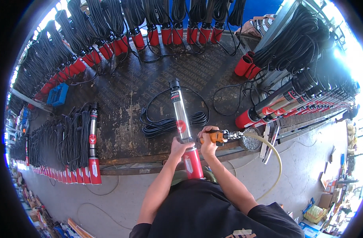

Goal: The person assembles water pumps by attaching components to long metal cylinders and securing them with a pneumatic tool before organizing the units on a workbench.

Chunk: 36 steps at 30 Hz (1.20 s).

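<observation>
Where the view looks straight down, a dark, worn plywood desk (149, 79) with scuffed patches fills the middle of the scene, its near edge running just in front of the person's torso. Rows of long cylindrical pumps with red ends and bundled black cables (110, 23) line the far edge and the left side of the desk, and a further stack of the same pumps on a metal rack (292, 99) lies at the right. Lying lengthwise at the centre of the desk is a slim cylindrical pump with a steel body, a black top cap and a red base (183, 129), its red base overhanging the near edge toward the person. A coil of black cable (171, 123) lies across the desk under and beside the steel body. A pale yellow air hose (274, 156) curves from the right down past the desk edge. The left hand (179, 147) is wrapped firmly around the pump just above the red base. The right hand (207, 143), just beside the left, is closed around an orange pneumatic hand tool (218, 137), whose tip points at the pump body.
</observation>
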Available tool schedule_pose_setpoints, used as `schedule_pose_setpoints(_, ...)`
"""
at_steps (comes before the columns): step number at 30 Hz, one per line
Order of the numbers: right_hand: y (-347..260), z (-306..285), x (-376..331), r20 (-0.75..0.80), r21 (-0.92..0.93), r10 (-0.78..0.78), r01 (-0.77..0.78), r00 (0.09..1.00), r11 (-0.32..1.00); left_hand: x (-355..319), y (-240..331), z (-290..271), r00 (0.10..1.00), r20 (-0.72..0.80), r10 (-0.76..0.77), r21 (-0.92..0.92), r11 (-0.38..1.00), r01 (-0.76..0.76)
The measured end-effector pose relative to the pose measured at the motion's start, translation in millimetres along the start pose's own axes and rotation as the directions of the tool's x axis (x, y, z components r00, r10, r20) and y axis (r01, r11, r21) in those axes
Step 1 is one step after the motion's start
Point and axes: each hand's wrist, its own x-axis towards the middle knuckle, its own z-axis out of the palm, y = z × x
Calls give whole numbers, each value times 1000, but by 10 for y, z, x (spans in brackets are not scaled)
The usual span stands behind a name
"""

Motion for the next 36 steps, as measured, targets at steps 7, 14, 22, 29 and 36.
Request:
schedule_pose_setpoints(7,-47,22,28,-83,13,37,-36,996,999,-19,13,-12,1000,-14,-27,7,1000,27)
schedule_pose_setpoints(14,-55,-93,127,-165,56,70,-61,984,997,-19,18,-16,1000,-13,-14,29,999,14)
schedule_pose_setpoints(22,-58,-100,142,-196,94,70,-52,978,994,-13,11,-14,1000,-22,-17,30,999,18)
schedule_pose_setpoints(29,-72,-84,141,-188,49,37,-28,982,998,-26,32,-3,1000,-12,-13,28,1000,13)
schedule_pose_setpoints(36,-87,-14,125,-184,56,56,-46,981,997,30,-41,-31,1000,-1,-1,33,999,1)
